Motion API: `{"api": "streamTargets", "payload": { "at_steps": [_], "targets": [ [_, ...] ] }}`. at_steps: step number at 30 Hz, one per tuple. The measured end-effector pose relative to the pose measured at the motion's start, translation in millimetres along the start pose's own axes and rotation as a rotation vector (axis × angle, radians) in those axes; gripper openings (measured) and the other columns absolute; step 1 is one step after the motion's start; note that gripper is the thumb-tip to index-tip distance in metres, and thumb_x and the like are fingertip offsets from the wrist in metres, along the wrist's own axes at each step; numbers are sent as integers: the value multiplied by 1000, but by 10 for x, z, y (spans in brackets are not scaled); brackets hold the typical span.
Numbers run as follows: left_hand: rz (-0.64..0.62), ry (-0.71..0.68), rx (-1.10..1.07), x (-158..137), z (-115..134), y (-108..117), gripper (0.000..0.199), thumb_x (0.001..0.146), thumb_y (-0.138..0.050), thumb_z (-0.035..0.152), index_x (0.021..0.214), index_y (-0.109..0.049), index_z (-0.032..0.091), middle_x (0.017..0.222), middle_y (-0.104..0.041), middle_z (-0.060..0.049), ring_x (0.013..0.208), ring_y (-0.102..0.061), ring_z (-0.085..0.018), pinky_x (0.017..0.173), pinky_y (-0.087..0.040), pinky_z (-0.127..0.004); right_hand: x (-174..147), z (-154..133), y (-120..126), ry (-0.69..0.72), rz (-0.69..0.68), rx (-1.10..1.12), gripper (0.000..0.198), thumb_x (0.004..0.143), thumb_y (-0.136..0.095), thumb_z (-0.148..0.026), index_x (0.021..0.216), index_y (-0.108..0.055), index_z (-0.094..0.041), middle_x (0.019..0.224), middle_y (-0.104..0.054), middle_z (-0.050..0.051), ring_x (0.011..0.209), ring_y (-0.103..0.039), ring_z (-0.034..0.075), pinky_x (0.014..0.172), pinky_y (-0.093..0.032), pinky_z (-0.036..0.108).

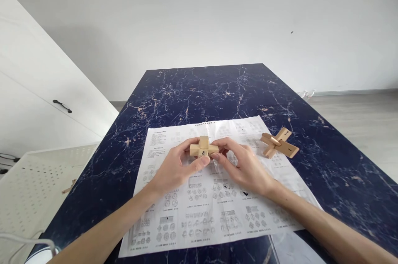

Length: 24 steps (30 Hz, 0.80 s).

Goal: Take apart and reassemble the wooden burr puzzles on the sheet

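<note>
Between my two hands is a light wooden interlocking puzzle point(204, 144), cross-shaped, with a dark "3" marked on the block facing me. My left hand point(177, 163) grips it from the left, the thumb pressed along its near side. From the right, my right hand point(242, 162) pinches the puzzle's right arm between thumb and fingers. Beneath both hands lies a creased instruction sheet point(174, 231) printed with rows of puzzle diagrams. To the right, a second wooden puzzle point(280, 143), with "1" and "3" on its pieces, rests partly over the sheet's right edge.
The sheet lies on a dark blue marble-patterned table point(199, 94). At left stands a white cabinet point(40, 77) with a black handle. Below it is a perforated white surface point(43, 173) with a small wooden piece point(69, 187) on it. A pale cable point(27, 240) runs at lower left.
</note>
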<state>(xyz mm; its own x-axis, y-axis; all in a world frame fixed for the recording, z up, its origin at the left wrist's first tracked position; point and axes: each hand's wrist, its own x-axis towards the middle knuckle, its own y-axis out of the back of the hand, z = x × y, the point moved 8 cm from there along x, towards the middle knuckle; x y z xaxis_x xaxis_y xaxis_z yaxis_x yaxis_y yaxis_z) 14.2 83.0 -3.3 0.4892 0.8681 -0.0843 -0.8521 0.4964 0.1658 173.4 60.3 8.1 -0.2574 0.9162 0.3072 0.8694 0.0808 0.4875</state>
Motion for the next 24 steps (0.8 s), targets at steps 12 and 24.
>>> {"api": "streamTargets", "payload": {
  "at_steps": [12,24],
  "targets": [
    [-26,-7,-82,3,-46,-35,52,101,-58,67,114,-75,20,96,-71,-8,93,-68,-26,88,-57,-40,-31,-81,9,110,26,-45,23,109,-56,-42,120,-61,-22,89,-76,5,75,-70,20,67,-56,34],
    [-231,-4,-145,-17,4,-158,53,105,-51,66,106,-76,20,95,-72,-8,92,-69,-25,94,-55,-42,-31,-159,39,185,66,-48,12,111,-52,-31,117,-58,-23,87,-73,3,72,-67,18,66,-55,33]
  ]
}}
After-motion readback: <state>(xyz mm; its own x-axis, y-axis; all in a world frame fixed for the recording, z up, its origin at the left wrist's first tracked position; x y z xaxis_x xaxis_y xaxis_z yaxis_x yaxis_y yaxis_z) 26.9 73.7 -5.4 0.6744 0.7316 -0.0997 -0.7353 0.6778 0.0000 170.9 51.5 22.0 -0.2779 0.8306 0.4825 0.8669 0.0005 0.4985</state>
